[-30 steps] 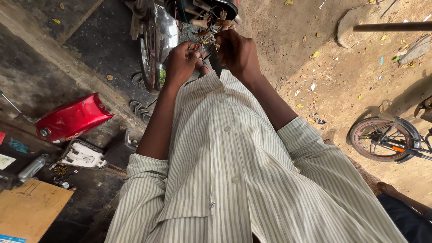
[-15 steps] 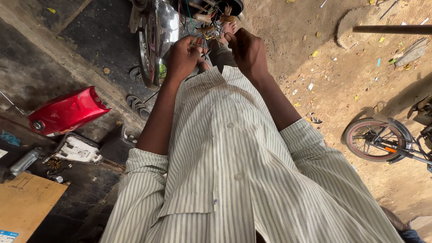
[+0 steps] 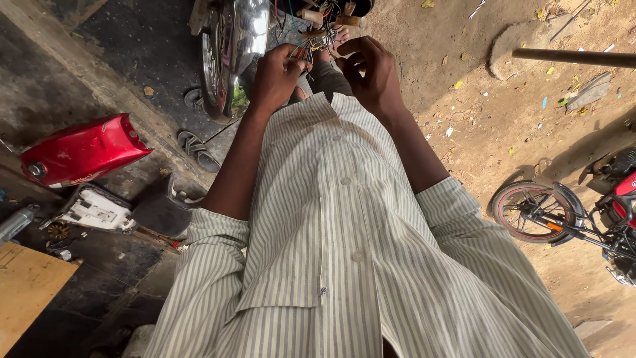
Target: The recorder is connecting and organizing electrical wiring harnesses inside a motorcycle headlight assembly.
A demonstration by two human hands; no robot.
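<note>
Both hands are raised in front of the chest, near the top of the view, and they work on a bundle of thin wires [image 3: 317, 38] at the front of a motorcycle [image 3: 232, 46]. The left hand [image 3: 277, 74] is curled almost closed, its fingertips pinched on some wires at the left side of the bundle. The right hand [image 3: 371, 69] is also bent, with the thumb and first fingers brought together at the right side of the bundle; whether it really grips a wire or only touches it, I cannot tell, because the fingers hide the contact. The two hands are close to each other but do not touch.

The bundle runs from the hands upward in the picture, away from the person, to the motorcycle's head part. The wires are of several colours, green, yellow, red and black, tangled and spread, with a few pale connector pieces among them.

On the ground at the left lies a red tank cover [image 3: 83, 151], and just below it a white plastic panel [image 3: 93, 211]. At the right edge stands another motorcycle wheel [image 3: 533, 211] on sandy ground
</note>
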